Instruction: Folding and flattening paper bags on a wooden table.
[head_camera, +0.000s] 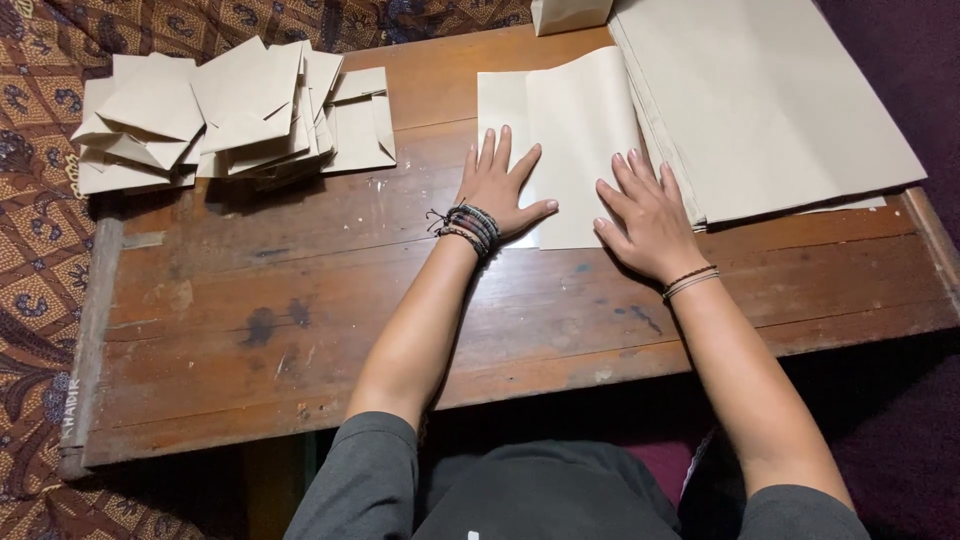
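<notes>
Left hand: the left hand (497, 190) lies flat with fingers spread, palm down on the lower left part of the folded paper sheet (565, 140), near the centre of the frame; it grips nothing.
Right hand: the right hand (645, 215) also lies flat and spread, pressing the sheet's right edge where it meets the stack of flat sheets (770, 100).
Sheet: beige, lying on the wooden worktop (300, 300), with a flap folded over so that a vertical line shows in its left part.
Stack: fills the upper right of the frame, its lower edge reaching towards the worktop's rim.
Finished pile: a loose heap of folded paper envelopes (230, 115) sits at the upper left, well apart from both hands.
Risk, crooked crease: if either palm slides while pressing, the flap could shift and the fold would likely set askew.
Risk, stack: the right hand overlaps the stack's edge, so a sideways push could drag the top sheets out of line.
Risk, surface: the worktop is rough and stained, which might mark or snag thin paper.
</notes>
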